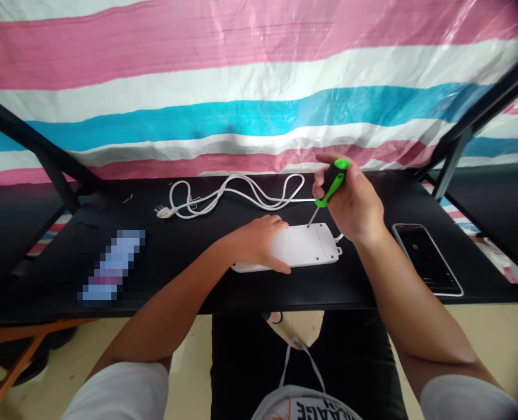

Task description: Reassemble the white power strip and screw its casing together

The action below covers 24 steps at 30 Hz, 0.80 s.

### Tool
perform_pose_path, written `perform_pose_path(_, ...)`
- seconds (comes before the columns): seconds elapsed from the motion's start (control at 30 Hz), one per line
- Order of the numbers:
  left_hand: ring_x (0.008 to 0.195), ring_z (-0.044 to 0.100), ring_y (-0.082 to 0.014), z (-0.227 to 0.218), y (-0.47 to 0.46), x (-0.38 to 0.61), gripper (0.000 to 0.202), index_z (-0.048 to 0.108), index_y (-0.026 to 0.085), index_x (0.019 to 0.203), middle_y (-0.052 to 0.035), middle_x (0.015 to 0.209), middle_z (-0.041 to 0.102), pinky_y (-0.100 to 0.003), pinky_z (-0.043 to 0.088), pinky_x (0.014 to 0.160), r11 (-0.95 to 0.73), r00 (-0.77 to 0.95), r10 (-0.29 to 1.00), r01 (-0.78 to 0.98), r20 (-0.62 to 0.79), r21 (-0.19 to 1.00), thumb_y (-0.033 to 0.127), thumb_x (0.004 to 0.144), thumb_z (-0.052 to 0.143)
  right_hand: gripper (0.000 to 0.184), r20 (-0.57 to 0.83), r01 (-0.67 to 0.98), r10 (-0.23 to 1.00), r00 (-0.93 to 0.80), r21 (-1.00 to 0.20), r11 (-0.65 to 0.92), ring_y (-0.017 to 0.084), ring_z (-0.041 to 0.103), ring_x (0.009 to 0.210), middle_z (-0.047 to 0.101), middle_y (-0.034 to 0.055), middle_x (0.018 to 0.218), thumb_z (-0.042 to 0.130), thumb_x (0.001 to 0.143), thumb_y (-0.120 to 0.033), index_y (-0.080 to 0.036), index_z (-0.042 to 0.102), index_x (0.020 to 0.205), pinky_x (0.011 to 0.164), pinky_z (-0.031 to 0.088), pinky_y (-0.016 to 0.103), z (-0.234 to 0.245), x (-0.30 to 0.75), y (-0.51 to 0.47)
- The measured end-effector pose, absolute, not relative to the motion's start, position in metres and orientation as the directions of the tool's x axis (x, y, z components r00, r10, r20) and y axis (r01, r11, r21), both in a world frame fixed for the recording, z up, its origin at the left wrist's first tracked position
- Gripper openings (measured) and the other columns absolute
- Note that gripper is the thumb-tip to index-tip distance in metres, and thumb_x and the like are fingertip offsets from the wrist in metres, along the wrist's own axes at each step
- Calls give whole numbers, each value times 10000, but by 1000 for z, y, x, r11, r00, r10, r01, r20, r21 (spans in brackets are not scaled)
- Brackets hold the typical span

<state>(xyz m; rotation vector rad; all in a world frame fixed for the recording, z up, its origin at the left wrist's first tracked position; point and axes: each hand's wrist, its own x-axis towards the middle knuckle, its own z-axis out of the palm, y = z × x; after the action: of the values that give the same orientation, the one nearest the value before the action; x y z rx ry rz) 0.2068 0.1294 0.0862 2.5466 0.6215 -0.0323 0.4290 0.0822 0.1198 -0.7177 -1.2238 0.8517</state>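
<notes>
Soft, bright light filled the frame, and pale glare streaked the striped sheet [259, 87] at upper right. The black counter [250, 291] swallowed detail, while the white casing [305, 244] near centre read bright and sharp. Coarse pixel blocks [111, 265] masked a patch at left; dark vignetting clipped the right corners, with wide-angle stretching below.

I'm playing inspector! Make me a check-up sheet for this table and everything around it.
Surface: black table, flat.
Job's things: white case lying flat, small holes facing up; green-and-black screwdriver, tip at a hole near the far edge.
Clutter: phone on the right; blurred-out item on the left, can't tell what.
Left hand: holds the white case, thumb at the near edge.
Right hand: grips the screwdriver handle.
Cables: white cable in loose loops, plug at its left end.
Surroundings: striped sheet behind the table.
</notes>
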Motion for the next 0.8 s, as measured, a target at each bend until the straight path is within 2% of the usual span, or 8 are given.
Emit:
perform_pose_path(0.07, 1265, 565, -342, 86, 130, 207, 882, 577, 199, 1332, -121, 1334, 597, -437, 456, 1093, -763, 894, 424, 437, -141, 475, 746, 701, 860, 452, 502, -149, 854, 139, -842, 519, 164, 662, 739, 659, 11, 872, 633, 981, -711, -285, 686, 1122, 661, 595, 354, 121, 428, 83)
perform_pose_path(0.2, 1254, 564, -334, 86, 130, 207, 867, 577, 198, 1327, -123, 1331, 595, -442, 458, 1095, -767, 894, 425, 437, -137, 470, 732, 710, 871, 394, 524, -133, 833, 177, -826, 548, 148, 710, 775, 695, -1, 951, 735, 944, -651, -286, 648, 1065, 725, 623, 345, 115, 427, 85)
perform_pose_path(0.33, 1269, 558, -334, 87, 129, 207, 864, 577, 198, 1324, -124, 1344, 587, -443, 454, 1103, -767, 896, 419, 434, -145, 473, 743, 716, 862, 393, 532, -141, 822, 203, -815, 562, 114, 647, 650, 684, -39, 920, 834, 884, -579, -306, 580, 1005, 603, 569, 297, 113, 428, 85)
perform_pose_path(0.43, 1286, 556, -338, 89, 128, 207, 881, 566, 198, 1348, -124, 1356, 586, -443, 451, 1111, -763, 894, 420, 441, -156, 473, 733, 715, 865, 380, 516, -185, 844, 148, -824, 536, 120, 564, 595, 621, -33, 822, 752, 922, -644, -304, 633, 1042, 538, 509, 298, 119, 429, 82)
perform_pose_path(0.5, 1298, 554, -341, 90, 128, 207, 887, 560, 204, 1359, -125, 1367, 586, -442, 447, 1119, -761, 892, 423, 447, -163, 470, 729, 713, 864, 456, 480, -193, 874, 79, -852, 486, 145, 582, 642, 618, -3, 835, 648, 960, -713, -286, 686, 1117, 568, 529, 325, 123, 432, 80)
perform_pose_path(0.57, 1302, 553, -344, 90, 128, 207, 892, 558, 205, 1366, -126, 1370, 588, -448, 444, 1129, -762, 890, 424, 451, -167, 465, 730, 713, 862, 501, 462, -161, 886, 38, -872, 462, 164, 621, 708, 637, 20, 883, 621, 965, -736, -279, 707, 1150, 610, 558, 341, 125, 433, 78)
perform_pose_path(0.67, 1290, 559, -348, 90, 127, 209, 882, 563, 204, 1357, -127, 1357, 592, -459, 449, 1125, -764, 888, 429, 456, -168, 456, 721, 710, 865, 407, 494, -108, 868, 48, -861, 496, 156, 639, 741, 652, 14, 912, 705, 954, -673, -294, 700, 1102, 651, 584, 338, 121, 432, 78)
perform_pose_path(0.8, 1259, 574, -349, 90, 126, 209, 856, 577, 194, 1328, -128, 1336, 598, -460, 464, 1090, -774, 886, 434, 459, -162, 435, 689, 700, 883, 313, 537, -131, 835, 119, -825, 549, 130, 636, 718, 639, -12, 933, 804, 928, -547, -298, 644, 1029, 670, 606, 336, 114, 426, 81)
